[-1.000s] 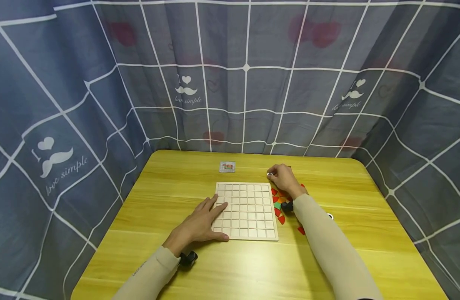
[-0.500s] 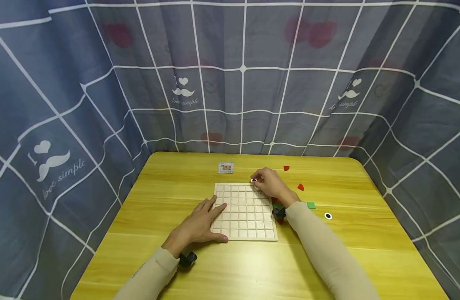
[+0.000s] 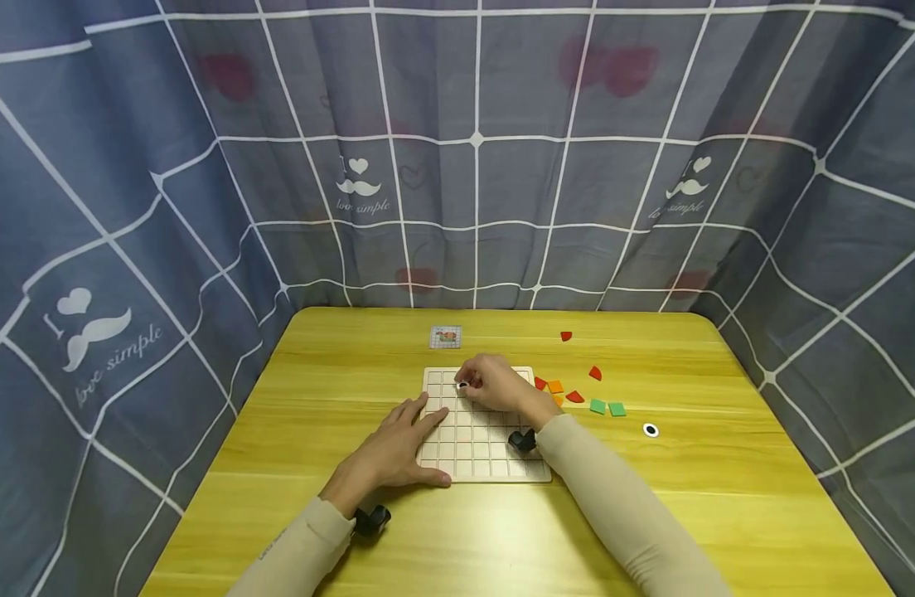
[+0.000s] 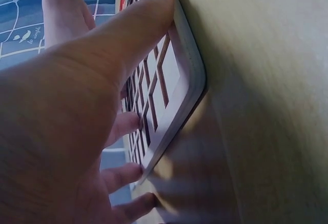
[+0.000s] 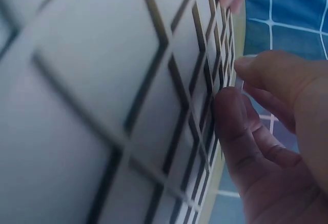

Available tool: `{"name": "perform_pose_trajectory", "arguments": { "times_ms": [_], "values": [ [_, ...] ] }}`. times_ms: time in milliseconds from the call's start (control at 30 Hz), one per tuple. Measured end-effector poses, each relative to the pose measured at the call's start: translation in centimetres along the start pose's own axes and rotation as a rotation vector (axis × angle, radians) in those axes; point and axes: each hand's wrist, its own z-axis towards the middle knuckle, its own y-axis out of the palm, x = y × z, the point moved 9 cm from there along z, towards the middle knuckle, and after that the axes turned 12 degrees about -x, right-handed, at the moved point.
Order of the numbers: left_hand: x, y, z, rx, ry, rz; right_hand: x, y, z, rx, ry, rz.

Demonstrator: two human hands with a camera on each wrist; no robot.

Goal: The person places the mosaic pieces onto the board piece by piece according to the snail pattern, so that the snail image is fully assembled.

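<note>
A pale grid board of square cells lies flat on the yellow table. My left hand rests on its left edge with fingers spread; in the left wrist view the thumb lies over the rim. Over the upper part of the board, my right hand pinches a small white disc with a black centre between thumb and fingertips. In the right wrist view those fingertips are right at the grid, largely hiding the disc.
Right of the board lie red quarter-round pieces, orange squares, green squares and another black-and-white disc. A small picture card lies behind the board. A grey-blue checked curtain surrounds the table.
My right hand has carried the white disc leftward from beyond the board's upper right corner to over its upper cells, uncovering the coloured pieces. The left hand has stayed on the board.
</note>
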Motion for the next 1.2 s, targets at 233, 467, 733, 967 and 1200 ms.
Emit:
{"name": "perform_pose_trajectory", "arguments": {
  "times_ms": [233, 467, 733, 967, 1200],
  "values": [
    [0.0, 0.1, 0.0, -0.002, -0.002, 0.002, -0.1, 1.3, 1.1, 0.035, -0.062, -0.009],
    [0.1, 0.1, 0.1, -0.008, -0.004, 0.004, -1.8, 0.7, 0.6, 0.034, -0.021, -0.023],
    [0.2, 0.1, 0.1, -0.007, 0.000, 0.014, -1.3, 1.0, 1.5, 0.053, -0.037, -0.060],
    [0.4, 0.0, 0.0, -0.013, 0.005, 0.020, -1.7, 1.0, 1.9, 0.039, 0.067, -0.023],
    [0.5, -0.1, -0.1, -0.013, 0.009, 0.022, -1.8, 0.8, 1.8, 0.053, 0.059, -0.006]
  ]
}}
